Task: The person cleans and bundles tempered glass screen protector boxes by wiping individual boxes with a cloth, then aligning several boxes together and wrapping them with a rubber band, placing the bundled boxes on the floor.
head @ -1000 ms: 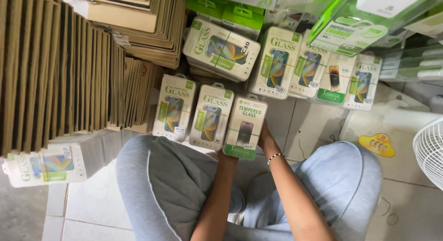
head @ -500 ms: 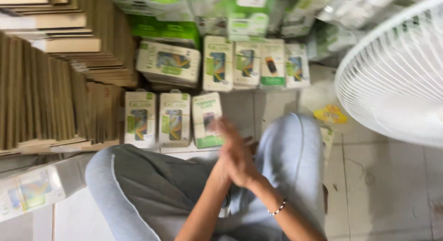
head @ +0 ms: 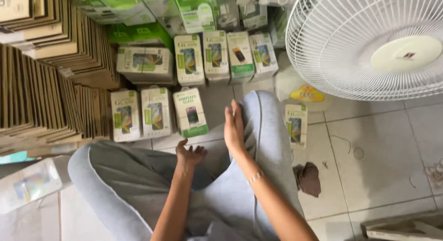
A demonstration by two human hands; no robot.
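Observation:
I sit cross-legged on a tiled floor in grey trousers (head: 124, 176). My left hand (head: 189, 154) hovers open above my lap, palm up, holding nothing. My right hand (head: 234, 126) is open and flat, fingers pointing forward, over my right knee, with a bracelet on its wrist. Just ahead of both hands stand three green-and-white flat packets (head: 190, 112) in a row on the floor. A single similar packet (head: 296, 124) lies to the right of my knee. More packets (head: 226, 56) stand in a farther row.
Stacks of brown cardboard sleeves (head: 41, 93) fill the left side. A white fan (head: 369, 42) stands at the upper right. Green boxes (head: 138, 33) pile up at the back. A brown cloth scrap (head: 308, 178) lies right of my leg; another packet stack (head: 27, 185) sits lower left.
The view has swung right, bringing the fan in. My right hand let go of the packet it touched a second ago; both hands came together, then parted and opened.

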